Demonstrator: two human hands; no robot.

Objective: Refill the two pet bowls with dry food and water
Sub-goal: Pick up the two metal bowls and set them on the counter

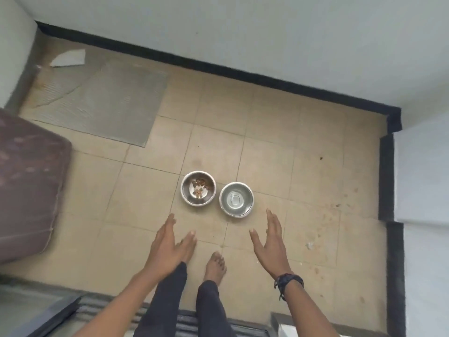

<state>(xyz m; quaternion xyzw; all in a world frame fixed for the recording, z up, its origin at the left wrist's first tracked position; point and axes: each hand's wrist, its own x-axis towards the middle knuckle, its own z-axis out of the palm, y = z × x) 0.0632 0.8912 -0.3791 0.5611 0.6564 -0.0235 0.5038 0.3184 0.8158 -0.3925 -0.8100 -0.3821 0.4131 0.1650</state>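
Both hands point(167, 244) point(273, 239) empty, spread above two unlabelled steel bowls point(198, 187) point(236, 199)

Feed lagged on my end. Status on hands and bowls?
Left hand and right hand open, empty, reaching down. Left bowl holds a few kibbles; right bowl looks near empty, water unclear. Nothing between hands and bowls.

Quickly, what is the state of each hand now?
Left hand: open, holding nothing.
Right hand: open, holding nothing.
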